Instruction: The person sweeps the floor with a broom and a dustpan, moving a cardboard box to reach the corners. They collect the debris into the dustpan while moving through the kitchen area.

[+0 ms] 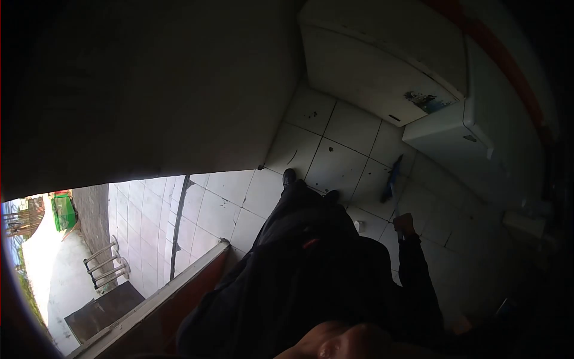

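Note:
My right hand (404,224) is closed around the pale handle of a broom (393,179), low on the right side of my body. The broom's blue head is down by the tiled floor, ahead of the hand and close to the white appliances. A small white object (359,226) lies to the left of the hand, too dim to name. My left hand does not show. My dark trousers and shoes (289,177) stand on the tiles, in deep shadow.
A white chest-like appliance (371,72) and another white unit (460,140) line the far right. A dark wall or panel (149,96) fills the upper left. Below it, a doorway opens onto bright tiles with a metal rack (106,263) and a green container (63,212) outside.

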`<state>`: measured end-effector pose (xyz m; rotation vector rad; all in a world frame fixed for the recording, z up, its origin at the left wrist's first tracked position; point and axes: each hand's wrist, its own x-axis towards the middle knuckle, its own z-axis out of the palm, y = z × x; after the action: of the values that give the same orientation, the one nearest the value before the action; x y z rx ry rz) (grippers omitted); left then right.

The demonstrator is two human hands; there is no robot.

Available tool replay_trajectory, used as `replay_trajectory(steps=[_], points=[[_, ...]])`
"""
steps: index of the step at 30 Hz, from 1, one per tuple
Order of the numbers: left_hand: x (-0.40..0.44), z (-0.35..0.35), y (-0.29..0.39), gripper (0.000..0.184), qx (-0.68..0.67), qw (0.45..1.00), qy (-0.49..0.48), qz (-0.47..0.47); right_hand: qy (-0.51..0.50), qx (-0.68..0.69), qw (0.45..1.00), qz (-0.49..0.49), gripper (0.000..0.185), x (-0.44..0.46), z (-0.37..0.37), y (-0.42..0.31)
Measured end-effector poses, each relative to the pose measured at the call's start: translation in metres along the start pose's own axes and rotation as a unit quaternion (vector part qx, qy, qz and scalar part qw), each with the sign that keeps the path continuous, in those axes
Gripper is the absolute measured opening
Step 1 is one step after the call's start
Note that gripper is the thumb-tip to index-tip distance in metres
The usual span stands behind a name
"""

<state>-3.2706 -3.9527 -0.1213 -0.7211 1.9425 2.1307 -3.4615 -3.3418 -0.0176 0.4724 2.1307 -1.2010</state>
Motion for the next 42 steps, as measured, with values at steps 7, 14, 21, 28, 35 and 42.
replay_trajectory(steps=[7,14,21,28,35,42], points=[[0.078,-0.037,0.098,0.034,0.466,0.806,-0.249,-0.267,-0.020,0.112,0.991,0.074,0.015,-0.038,0.004,-0.208],[0.289,0.011,0.212,0.031,0.610,0.729,-0.275,-0.145,-0.098,-0.009,0.963,-0.252,0.015,0.209,0.132,-0.279],[0.447,0.177,0.344,0.028,0.564,0.765,-0.308,0.053,-0.064,0.090,0.994,-0.025,0.014,0.243,0.082,-0.264],[0.488,0.267,0.374,0.026,0.559,0.738,-0.365,0.100,0.108,0.402,0.881,0.225,0.014,0.113,-0.016,-0.161],[0.482,0.286,0.338,0.028,0.724,0.558,-0.404,0.049,0.217,0.499,0.795,0.267,0.012,-0.001,-0.114,-0.003],[0.418,0.377,0.326,0.027,0.685,0.615,-0.390,0.022,0.377,0.368,0.814,0.243,0.006,-0.025,-0.183,0.154]])
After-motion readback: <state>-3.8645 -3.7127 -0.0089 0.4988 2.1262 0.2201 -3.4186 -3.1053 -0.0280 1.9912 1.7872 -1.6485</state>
